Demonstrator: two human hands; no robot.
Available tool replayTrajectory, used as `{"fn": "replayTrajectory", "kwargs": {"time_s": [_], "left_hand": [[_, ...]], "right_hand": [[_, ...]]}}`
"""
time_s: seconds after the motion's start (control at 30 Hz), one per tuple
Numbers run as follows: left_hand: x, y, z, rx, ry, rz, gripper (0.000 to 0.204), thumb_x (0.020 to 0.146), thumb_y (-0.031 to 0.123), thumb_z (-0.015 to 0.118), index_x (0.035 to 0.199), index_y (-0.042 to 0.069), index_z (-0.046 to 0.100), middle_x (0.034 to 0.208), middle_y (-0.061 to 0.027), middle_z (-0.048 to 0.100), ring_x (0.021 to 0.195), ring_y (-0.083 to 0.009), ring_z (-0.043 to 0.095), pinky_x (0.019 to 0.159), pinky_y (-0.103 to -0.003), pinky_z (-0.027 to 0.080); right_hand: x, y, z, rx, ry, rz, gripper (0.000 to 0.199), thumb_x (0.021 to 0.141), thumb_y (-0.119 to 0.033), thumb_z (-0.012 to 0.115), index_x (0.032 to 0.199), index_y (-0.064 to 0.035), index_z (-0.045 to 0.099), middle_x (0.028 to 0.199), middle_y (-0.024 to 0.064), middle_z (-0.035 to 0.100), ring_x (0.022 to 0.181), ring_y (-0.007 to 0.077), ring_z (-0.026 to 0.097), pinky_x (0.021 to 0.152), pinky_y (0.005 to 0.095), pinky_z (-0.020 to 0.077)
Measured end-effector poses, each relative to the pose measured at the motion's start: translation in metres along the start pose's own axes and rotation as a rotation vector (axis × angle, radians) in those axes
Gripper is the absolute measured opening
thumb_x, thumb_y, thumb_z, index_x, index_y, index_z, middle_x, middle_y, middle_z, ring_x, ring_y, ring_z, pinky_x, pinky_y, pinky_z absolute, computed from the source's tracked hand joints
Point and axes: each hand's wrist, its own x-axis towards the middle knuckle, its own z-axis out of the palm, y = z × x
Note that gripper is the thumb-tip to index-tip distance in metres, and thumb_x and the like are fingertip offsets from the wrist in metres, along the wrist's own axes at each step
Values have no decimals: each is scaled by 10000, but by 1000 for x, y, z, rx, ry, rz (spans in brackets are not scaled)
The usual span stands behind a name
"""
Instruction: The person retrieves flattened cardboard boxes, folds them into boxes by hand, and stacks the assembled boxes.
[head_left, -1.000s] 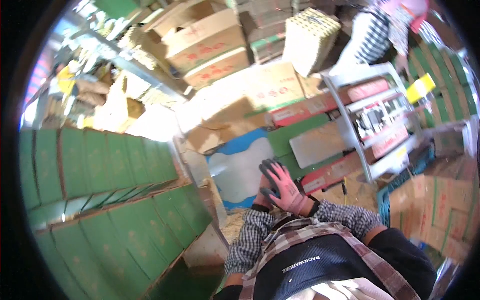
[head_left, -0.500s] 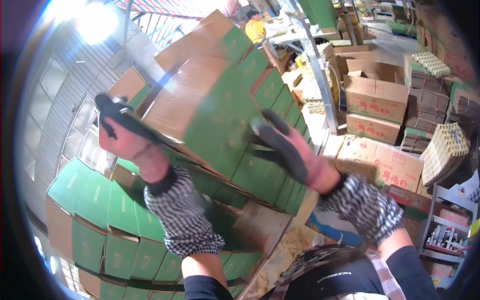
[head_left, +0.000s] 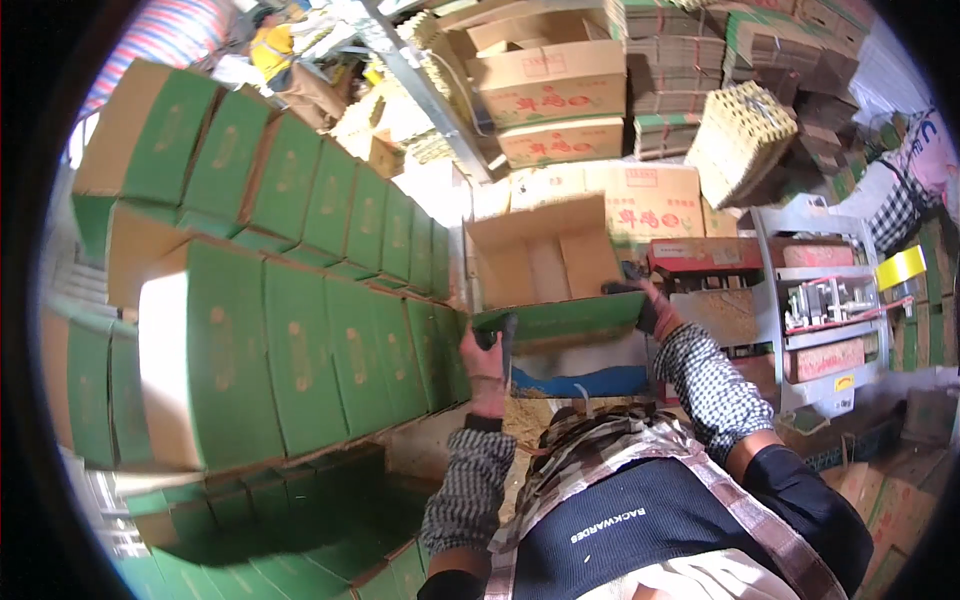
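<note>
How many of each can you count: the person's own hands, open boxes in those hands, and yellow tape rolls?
Hands: 2, the left hand and the right hand
open box, held in both hands: 1
yellow tape roll: 1
Total: 4

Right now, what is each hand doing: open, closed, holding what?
Left hand: closed on the left end of the open green-sided cardboard box.
Right hand: gripping the same box's right end.
</note>
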Motion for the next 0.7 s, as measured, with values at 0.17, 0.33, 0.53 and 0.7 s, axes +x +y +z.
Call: {"fn": "replayTrajectory", "kwargs": {"time_s": [0.17, 0.33, 0.53, 0.7], "left_hand": [[-33, -149, 74, 837, -68, -224, 593, 777, 71, 662, 1308, 0, 406, 1163, -182, 582, 1025, -315, 594, 894, -346, 467], [-21, -162, 122, -268, -323, -481, 633, 778, 40, 632, 1342, -7, 348, 1225, -221, 522, 1110, -321, 543, 952, -386, 440], [-54, -66, 172, -248, -612, -105, 613, 848, 171, 601, 1379, 10, 338, 1345, -156, 468, 1218, -276, 458, 1033, -371, 356], [-36, 179, -36, 206, 507, 502, 475, 786, 37, 602, 1244, -48, 507, 1228, -194, 568, 1055, -302, 598, 923, -369, 480]], "right_hand": [[29, 21, 12, -597, 484, -1036, 541, 731, -168, 720, 1220, -24, 538, 1176, 125, 588, 1095, 245, 550, 940, 341, 420], [-6, 56, -12, -1957, 227, -902, 706, 679, -233, 738, 1294, -49, 444, 1327, 186, 427, 1274, 377, 360, 1083, 454, 288], [-50, 65, 32, -1504, 372, -812, 704, 725, -262, 694, 1328, -39, 406, 1358, 202, 388, 1285, 378, 339, 1107, 482, 214], [-69, 28, 125, -770, 194, -1054, 675, 795, -70, 687, 1383, -40, 356, 1141, 120, 502, 970, 193, 548, 855, 314, 454]]}}
